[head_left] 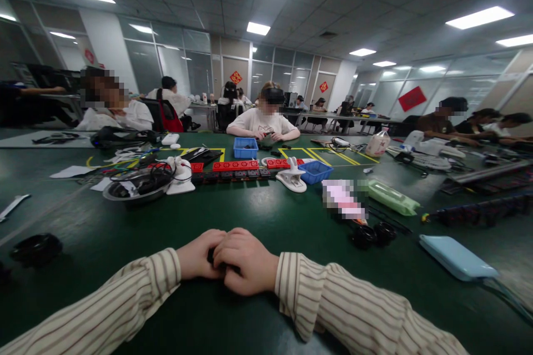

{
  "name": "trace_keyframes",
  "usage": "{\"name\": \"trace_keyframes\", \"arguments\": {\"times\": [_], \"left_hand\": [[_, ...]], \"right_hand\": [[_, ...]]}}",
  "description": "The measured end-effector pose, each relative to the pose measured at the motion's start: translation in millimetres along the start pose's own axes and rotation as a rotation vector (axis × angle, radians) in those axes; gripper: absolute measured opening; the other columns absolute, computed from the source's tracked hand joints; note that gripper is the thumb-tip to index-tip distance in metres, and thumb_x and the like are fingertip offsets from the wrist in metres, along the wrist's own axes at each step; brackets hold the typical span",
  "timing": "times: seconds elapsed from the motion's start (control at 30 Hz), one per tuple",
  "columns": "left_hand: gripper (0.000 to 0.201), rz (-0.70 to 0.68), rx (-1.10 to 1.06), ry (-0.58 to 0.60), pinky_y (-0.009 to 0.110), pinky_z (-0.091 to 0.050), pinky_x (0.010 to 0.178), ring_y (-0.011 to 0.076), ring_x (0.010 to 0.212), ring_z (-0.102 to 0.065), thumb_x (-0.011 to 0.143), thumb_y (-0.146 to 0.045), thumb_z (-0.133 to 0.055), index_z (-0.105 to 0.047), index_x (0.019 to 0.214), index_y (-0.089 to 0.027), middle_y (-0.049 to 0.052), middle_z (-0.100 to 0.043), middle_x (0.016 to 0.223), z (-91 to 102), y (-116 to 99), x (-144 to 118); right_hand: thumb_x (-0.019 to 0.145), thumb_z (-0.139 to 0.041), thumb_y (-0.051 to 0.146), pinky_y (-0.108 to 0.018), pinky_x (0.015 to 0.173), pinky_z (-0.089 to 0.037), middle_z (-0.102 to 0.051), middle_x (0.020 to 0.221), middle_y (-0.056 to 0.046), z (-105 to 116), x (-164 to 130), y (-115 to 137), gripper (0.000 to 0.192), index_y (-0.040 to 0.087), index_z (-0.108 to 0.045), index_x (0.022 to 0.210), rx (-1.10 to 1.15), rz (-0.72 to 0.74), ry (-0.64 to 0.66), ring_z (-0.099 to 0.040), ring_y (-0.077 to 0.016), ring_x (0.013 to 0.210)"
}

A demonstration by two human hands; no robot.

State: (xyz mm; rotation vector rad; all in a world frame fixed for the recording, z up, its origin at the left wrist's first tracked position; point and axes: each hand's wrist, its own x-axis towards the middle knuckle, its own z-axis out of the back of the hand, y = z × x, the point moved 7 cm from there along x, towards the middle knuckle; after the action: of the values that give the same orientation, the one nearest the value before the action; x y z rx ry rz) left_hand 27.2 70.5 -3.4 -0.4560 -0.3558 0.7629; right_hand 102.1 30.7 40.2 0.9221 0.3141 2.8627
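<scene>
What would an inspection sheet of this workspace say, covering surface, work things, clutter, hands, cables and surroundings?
Surface: green table, bare just ahead of the hands.
Work things: small dark object between the hands, mostly hidden; identity unclear.
Clutter: red socket strip, white clamp, metal bowl of black items, light-blue case, green packet.
Hands: left hand curled around the dark object; right hand over it, exact grip hidden.
Cables: coloured wires loose on the left; a cord by the light-blue case.
Surroundings: person seated opposite; others at desks behind; ceiling lights on.
</scene>
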Motion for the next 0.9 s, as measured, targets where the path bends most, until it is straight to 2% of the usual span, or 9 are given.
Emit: {"name": "trace_keyframes", "arguments": {"times": [0.13,0.27,0.37,0.47,0.6,0.77,0.9], "left_hand": [[0.037,0.012,-0.001,-0.019,0.036,-0.041,0.088,0.0235,0.093,-0.053,0.055,-0.03,-0.067,-0.058,0.089,-0.019,0.001,-0.059,0.092,1.7,-3.4,-0.6],[0.059,0.08,0.045,-0.082,0.04,-0.042,0.085,0.0255,0.094,-0.052,0.051,-0.046,-0.071,-0.054,0.1,-0.019,0.005,-0.057,0.102,5.0,-11.0,-3.1],[0.055,0.16,0.146,-0.113,0.042,-0.043,0.081,0.0253,0.087,-0.053,0.055,-0.049,-0.069,-0.053,0.097,-0.017,0.007,-0.058,0.095,6.9,-15.1,-4.4],[0.042,0.192,0.211,-0.088,0.04,-0.043,0.079,0.0234,0.083,-0.053,0.057,-0.044,-0.067,-0.054,0.086,-0.017,0.005,-0.058,0.088,5.7,-16.9,-2.9],[0.033,0.204,0.188,-0.061,0.036,-0.043,0.078,0.0215,0.082,-0.053,0.057,-0.033,-0.064,-0.055,0.084,-0.018,0.002,-0.058,0.084,3.5,-11.4,-1.5],[0.035,0.118,0.093,-0.01,0.032,-0.044,0.079,0.0211,0.084,-0.054,0.052,-0.026,-0.065,-0.056,0.085,-0.018,0.001,-0.058,0.087,-1.8,-2.1,-1.9],[0.031,0.042,0.035,0.021,0.032,-0.043,0.082,0.0203,0.085,-0.054,0.055,-0.025,-0.064,-0.058,0.085,-0.019,-0.001,-0.059,0.085,-1.7,-3.1,-1.3]], "right_hand": [[0.072,-0.049,0.024,-0.033,0.088,-0.036,-0.059,0.097,-0.006,3.8,-0.1,-0.2,0.02,0.018,-0.049,0.092,-0.023,-0.029,-0.017,-0.052,-0.0169,0.094],[0.073,-0.059,0.039,-0.034,0.083,-0.036,-0.056,0.098,-0.007,10.5,-1.3,-8.1,0.032,0.017,-0.049,0.095,-0.111,-0.193,-0.071,-0.049,-0.0196,0.092],[0.072,-0.061,0.049,-0.033,0.078,-0.036,-0.053,0.092,-0.006,9.6,-3.2,-15.9,0.039,0.016,-0.05,0.091,-0.16,-0.32,-0.052,-0.047,-0.0195,0.086],[0.072,-0.062,0.049,-0.031,0.073,-0.036,-0.052,0.086,-0.005,6.7,-3.6,-19.3,0.037,0.016,-0.052,0.086,-0.177,-0.366,-0.014,-0.046,-0.018,0.08],[0.072,-0.064,0.038,-0.031,0.075,-0.038,-0.053,0.089,-0.005,5.0,-2.5,-18.4,0.029,0.016,-0.053,0.088,-0.125,-0.328,0.003,-0.048,-0.0177,0.082],[0.069,-0.056,0.021,-0.03,0.08,-0.042,-0.056,0.092,-0.006,1.5,0.4,-10.0,0.018,0.016,-0.052,0.086,0.008,-0.153,0.011,-0.051,-0.0173,0.088],[0.066,-0.048,0.013,-0.03,0.083,-0.042,-0.058,0.091,-0.005,-3.1,1.7,-2.8,0.016,0.018,-0.051,0.081,0.068,-0.042,0.052,-0.053,-0.0163,0.092]]}}
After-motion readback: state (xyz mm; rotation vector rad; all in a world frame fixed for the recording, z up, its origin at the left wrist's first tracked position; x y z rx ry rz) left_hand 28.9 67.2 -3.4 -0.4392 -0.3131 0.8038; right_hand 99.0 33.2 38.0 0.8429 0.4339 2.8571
